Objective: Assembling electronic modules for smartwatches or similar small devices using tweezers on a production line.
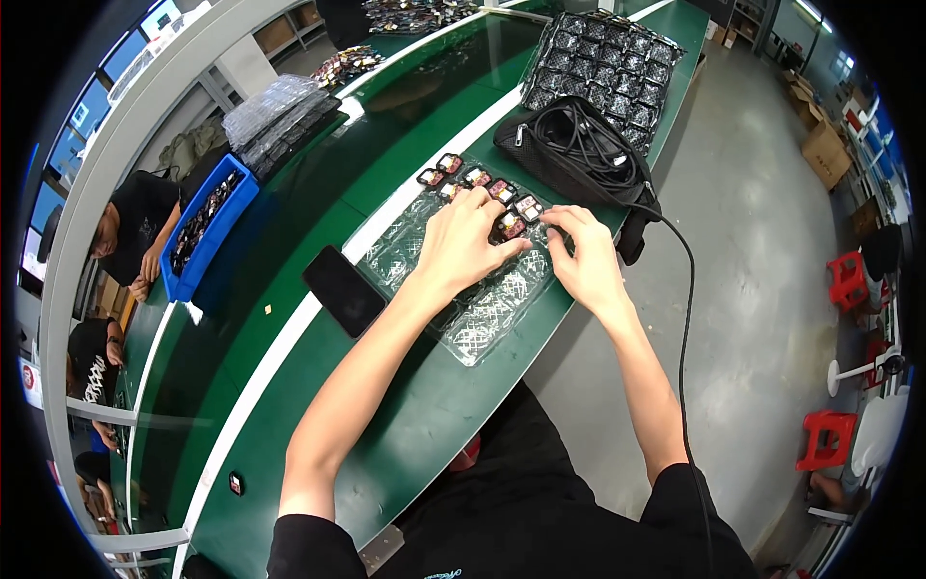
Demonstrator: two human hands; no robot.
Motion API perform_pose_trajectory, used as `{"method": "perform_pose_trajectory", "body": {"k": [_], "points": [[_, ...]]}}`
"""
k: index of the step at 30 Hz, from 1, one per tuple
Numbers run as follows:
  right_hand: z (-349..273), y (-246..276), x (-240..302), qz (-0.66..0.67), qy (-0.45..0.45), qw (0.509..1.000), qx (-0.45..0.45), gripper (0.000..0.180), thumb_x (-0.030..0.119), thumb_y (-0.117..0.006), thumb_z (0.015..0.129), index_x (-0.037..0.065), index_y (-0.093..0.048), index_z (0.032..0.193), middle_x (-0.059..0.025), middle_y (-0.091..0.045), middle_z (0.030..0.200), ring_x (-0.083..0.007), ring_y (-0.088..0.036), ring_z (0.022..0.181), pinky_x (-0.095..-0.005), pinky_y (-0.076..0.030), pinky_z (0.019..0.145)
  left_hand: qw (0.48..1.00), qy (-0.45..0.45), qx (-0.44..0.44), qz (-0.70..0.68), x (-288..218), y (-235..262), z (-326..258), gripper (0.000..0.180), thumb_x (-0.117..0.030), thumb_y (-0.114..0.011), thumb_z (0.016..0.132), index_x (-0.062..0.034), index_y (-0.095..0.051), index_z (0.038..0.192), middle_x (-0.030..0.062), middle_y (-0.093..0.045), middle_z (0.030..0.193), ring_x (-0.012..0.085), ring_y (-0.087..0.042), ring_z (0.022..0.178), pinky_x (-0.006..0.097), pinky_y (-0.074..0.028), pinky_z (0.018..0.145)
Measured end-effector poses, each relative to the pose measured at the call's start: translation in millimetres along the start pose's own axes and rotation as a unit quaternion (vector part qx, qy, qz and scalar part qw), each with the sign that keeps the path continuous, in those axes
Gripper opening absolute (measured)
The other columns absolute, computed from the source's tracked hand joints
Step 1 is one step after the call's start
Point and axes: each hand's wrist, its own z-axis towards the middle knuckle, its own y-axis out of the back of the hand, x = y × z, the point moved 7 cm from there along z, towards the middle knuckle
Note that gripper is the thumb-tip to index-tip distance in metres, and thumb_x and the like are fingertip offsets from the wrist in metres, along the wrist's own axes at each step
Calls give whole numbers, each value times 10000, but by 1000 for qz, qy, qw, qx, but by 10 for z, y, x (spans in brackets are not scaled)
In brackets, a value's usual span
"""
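left hand [463,241] and right hand [584,256] both pinch small dark compacts [508,226] at the far rows of a clear blister tray [482,318]. tray lies at the counter [289,386] near edge; black phone [343,289] just left, black mesh bag [579,154] just beyond.

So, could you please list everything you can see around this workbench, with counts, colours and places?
clear plastic blister tray: one, transparent, under both hands on the bench
small rectangular parts: about eight, dark with reddish faces, in the tray's far pockets
black phone: one, flat, left of the tray
black mesh pouch with cables: one, beyond the tray
filled tray: one, dark, far end
blue bin: one, left edge of the bench
green workbench: one, white stripe along it
red stools: two, floor at right
left hand: on the tray's parts
right hand: beside it, fingertips on a part
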Motion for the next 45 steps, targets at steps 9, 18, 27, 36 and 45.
{"method": "perform_pose_trajectory", "body": {"k": [9, 18, 27, 36, 45], "points": [[-571, -510, 1481, 143, 84, 984, 60, 190, -71, -790, 886, -21, -780, 1068, -152, -782, 1032, -342, -750, 944, -418, -603, 848, 994, 102, 31, -14, 123, 1211, -1768, 401, -343, -881, 925, -63, -796, 1199, 94, -754, 1125, 285, -732, 1057, 413, -618, 877], [-1358, -1751, 2880, 112, 322, 873, 350, 440, 193, -763, 1001, -19, -704, 1382, -155, -668, 1365, -299, -632, 1223, -446, -504, 1025, 829, 480, -167, 235, 354, 2662, -4960, 545, -252, -904, 894, -35, -721, 1359, 140, -685, 1356, 320, -683, 1210, 414, -598, 973], [-1360, -2480, 3335, 114, 409, 798, 427, 115, 99, -744, 1003, 22, -694, 1072, -91, -670, 1103, -295, -658, 1037, -441, -542, 875, 840, 486, -213, 117, 865, 2632, -5462, 429, -189, -864, 952, -19, -722, 1320, 146, -703, 1189, 340, -691, 1096, 426, -566, 970], [-964, -2811, 2735, 336, -13, 846, 413, 153, 123, -665, 1138, -22, -652, 1092, 40, -577, 732, -38, -481, 641, -256, -364, 560, 938, 289, -120, 148, 634, 2006, -4271, 493, -522, -851, 929, -89, -708, 1114, 84, -629, 973, 297, -665, 870, 425, -568, 778], [-1053, -2596, 2696, 280, 24, 873, 399, 301, 140, -592, 1136, -46, -697, 924, 10, -556, 705, -57, -434, 646, -279, -328, 584, 946, 288, -104, 104, 459, 1918, -4451, 707, -577, -828, 937, -63, -640, 1385, 90, -624, 1214, 277, -634, 1062, 414, -546, 867]]}}
